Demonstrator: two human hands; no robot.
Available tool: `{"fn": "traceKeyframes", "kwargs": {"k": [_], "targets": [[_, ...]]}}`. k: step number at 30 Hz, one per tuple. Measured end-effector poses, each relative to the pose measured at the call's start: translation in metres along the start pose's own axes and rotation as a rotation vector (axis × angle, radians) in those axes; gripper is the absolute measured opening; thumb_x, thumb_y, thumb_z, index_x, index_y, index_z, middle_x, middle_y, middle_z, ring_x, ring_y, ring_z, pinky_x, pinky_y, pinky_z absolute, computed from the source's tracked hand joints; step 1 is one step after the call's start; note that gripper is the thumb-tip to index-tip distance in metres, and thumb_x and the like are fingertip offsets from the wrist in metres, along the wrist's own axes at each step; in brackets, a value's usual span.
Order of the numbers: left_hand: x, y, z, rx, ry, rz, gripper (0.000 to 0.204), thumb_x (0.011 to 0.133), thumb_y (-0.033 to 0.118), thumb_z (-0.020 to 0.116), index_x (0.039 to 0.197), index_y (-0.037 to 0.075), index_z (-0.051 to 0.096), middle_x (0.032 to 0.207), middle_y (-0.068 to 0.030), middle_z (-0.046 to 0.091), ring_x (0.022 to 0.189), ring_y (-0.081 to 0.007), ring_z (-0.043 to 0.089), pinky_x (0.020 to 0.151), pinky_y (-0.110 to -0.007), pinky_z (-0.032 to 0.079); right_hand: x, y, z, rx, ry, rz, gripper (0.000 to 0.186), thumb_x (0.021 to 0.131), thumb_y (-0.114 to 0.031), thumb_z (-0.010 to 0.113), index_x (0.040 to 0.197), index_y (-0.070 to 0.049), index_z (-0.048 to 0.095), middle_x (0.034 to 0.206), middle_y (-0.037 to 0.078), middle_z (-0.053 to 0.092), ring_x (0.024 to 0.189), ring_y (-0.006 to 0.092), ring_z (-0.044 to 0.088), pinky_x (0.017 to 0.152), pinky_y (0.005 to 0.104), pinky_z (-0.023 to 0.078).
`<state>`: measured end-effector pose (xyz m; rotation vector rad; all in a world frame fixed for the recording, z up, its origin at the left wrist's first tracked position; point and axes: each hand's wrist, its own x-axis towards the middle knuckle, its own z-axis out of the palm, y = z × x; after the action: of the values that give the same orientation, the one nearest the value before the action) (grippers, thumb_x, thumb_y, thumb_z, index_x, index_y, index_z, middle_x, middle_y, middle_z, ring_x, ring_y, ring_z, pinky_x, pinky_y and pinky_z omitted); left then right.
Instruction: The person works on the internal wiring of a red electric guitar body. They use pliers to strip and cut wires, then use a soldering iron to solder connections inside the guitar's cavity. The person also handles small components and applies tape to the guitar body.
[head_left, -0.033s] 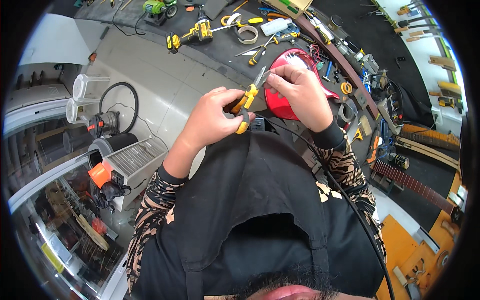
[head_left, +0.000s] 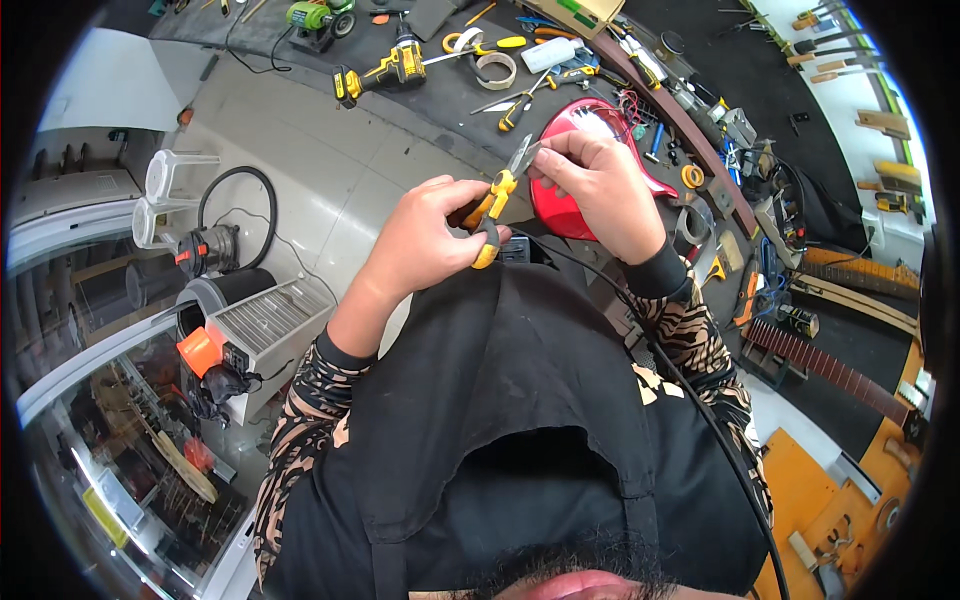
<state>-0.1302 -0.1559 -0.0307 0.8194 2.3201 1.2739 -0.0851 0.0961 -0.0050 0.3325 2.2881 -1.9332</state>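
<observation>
Nothing visibly moves between frames. Left hand wraps a yellow-handled cutting tool, blades slightly parted; right hand pinches beside them, its hold unclear. Seemingly fine tip work, calling for steadiness. Beyond, right: red guitar body on the cluttered worktop; left, tiled floor, vacuum.

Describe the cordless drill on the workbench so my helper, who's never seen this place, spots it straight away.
Start with the dark workbench across the top of the view. Look beyond the left hand to the bench's front edge: the yellow-and-black cordless drill lies there, left of a pale tape roll. Other tools share its colours, but it alone is pistol-shaped with a chunky battery.
</observation>
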Motion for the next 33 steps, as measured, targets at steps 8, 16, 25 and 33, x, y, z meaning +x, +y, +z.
{"fn": "traceKeyframes", "kwargs": {"k": [8, 16, 25, 33], "targets": [[-0.017, 0.004, -0.002, -0.051, -0.022, 0.01, 0.055, 0.086, 0.033, 0.097, 0.122, -0.004, 0.08, 0.085, -0.0092, 0.066, 0.078, -0.0191, 0.06, 0.074, -0.035, 0.05, -0.017, -0.002, 0.013, 0.021, 0.029, 0.01, 0.03, 0.113, -0.019, 0.073, 0.123, 0.008, 0.078, 0.105, 0.01, 0.085, 0.093, 0.0124, 0.078, 0.081, 0.0275, 0.06], [-0.026, 0.011, 0.002, -0.052, -0.04, 0.005, 0.055, 0.087, 0.03, 0.096, 0.127, -0.004, 0.08, 0.086, -0.0104, 0.068, 0.078, -0.0188, 0.062, 0.074, -0.035, 0.052, -0.028, -0.001, 0.014, 0.029, 0.032, -0.001, 0.03, 0.114, -0.019, 0.072, 0.125, 0.008, 0.078, 0.104, 0.01, 0.084, 0.092, 0.0118, 0.077, 0.08, 0.0267, 0.06], [-0.03, 0.017, 0.007, -0.025, -0.078, -0.015, 0.05, 0.088, 0.023, 0.094, 0.127, -0.005, 0.079, 0.085, -0.0103, 0.067, 0.076, -0.0171, 0.059, 0.072, -0.035, 0.05, -0.036, 0.004, 0.01, 0.028, 0.037, 0.011, 0.031, 0.113, -0.021, 0.073, 0.123, 0.008, 0.079, 0.104, 0.009, 0.084, 0.09, 0.0109, 0.075, 0.08, 0.0269, 0.059], [-0.04, 0.011, -0.007, -0.079, 0.047, -0.09, 0.047, 0.088, 0.013, 0.093, 0.13, -0.004, 0.08, 0.084, -0.0057, 0.07, 0.073, -0.0122, 0.057, 0.071, -0.031, 0.048, -0.036, 0.001, 0.0, 0.053, 0.023, -0.015, 0.028, 0.112, -0.017, 0.073, 0.122, 0.008, 0.079, 0.103, 0.008, 0.082, 0.089, 0.0108, 0.072, 0.08, 0.0273, 0.059]]}}
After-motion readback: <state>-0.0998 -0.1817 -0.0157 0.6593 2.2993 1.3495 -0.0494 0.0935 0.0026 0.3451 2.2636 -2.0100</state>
